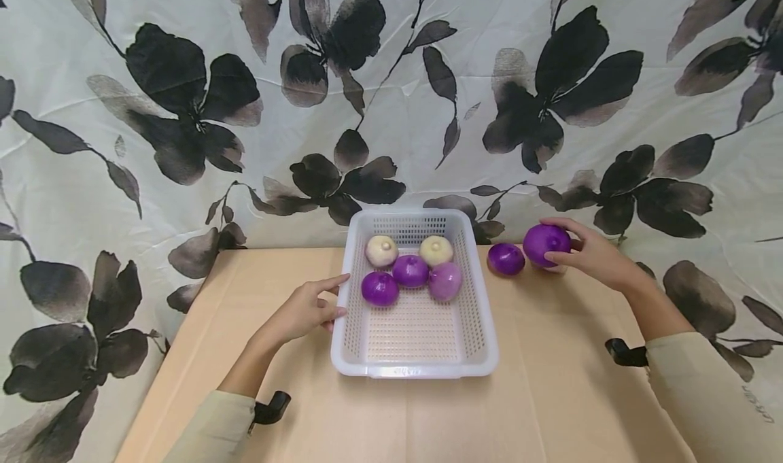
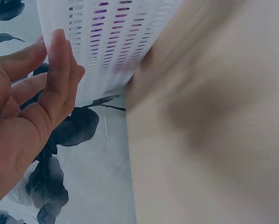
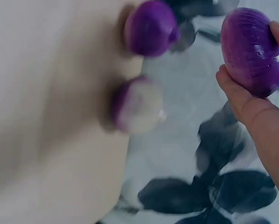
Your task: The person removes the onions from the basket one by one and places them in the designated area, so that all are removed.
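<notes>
My right hand (image 1: 596, 255) holds a purple onion (image 1: 546, 245) between thumb and fingers, raised above the table's right side. In the right wrist view, that onion (image 3: 254, 52) is glossy and ribbed. Below it lies a white-and-purple onion (image 3: 138, 105), mostly hidden in the head view. Another purple onion (image 1: 506, 259) lies just left of the held one. My left hand (image 1: 306, 308) grips the left rim of a white plastic basket (image 1: 414, 369), fingers bent against its side. Inside, toward the back, sit two pale onions (image 1: 436, 251) and three purple ones (image 1: 380, 289).
The basket stands on a light wooden table (image 1: 428, 422). Behind it hangs a pale cloth (image 1: 416, 109) with dark flowers, close to the table's back edge. Each wrist carries a black strap mount (image 1: 627, 353).
</notes>
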### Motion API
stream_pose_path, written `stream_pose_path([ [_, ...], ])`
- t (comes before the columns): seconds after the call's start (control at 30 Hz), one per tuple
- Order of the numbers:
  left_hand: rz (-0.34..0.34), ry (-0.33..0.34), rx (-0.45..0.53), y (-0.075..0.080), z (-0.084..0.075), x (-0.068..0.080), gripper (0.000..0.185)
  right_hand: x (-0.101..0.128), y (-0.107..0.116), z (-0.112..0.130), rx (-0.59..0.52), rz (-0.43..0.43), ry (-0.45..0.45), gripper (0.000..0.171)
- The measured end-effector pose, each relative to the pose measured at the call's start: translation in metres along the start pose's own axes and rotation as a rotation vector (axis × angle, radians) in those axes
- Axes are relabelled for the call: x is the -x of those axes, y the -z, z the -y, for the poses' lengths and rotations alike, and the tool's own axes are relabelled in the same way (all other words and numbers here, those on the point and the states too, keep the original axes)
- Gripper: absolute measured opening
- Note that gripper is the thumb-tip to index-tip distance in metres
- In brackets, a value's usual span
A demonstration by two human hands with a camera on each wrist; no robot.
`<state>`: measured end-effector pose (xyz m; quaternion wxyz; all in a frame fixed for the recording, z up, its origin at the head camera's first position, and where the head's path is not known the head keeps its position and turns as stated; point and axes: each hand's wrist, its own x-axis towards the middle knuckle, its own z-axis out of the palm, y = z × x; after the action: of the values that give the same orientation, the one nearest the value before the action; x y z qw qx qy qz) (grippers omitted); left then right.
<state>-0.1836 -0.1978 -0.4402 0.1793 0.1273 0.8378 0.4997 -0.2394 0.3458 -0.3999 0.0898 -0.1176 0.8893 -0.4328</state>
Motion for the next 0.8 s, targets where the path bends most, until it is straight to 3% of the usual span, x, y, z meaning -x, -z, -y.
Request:
stream_pose_path([
  [0.3, 0.01, -0.004, 0.004, 0.0, 0.002, 0.0, 0.067, -0.003, 0.032, -0.037, 0.062, -0.126, -0.133, 0.078],
  [0.67, 0.013, -0.011, 0.012, 0.001, 0.003, -0.002, 0.067, -0.004, 0.032, -0.098, -0.197, -0.363, -0.254, 0.078],
  [0.8, 0.022, -0.011, 0.022, 0.001, 0.002, -0.002, 0.067, -0.004, 0.03, -0.112, -0.138, -0.441, -0.316, 0.079],
])
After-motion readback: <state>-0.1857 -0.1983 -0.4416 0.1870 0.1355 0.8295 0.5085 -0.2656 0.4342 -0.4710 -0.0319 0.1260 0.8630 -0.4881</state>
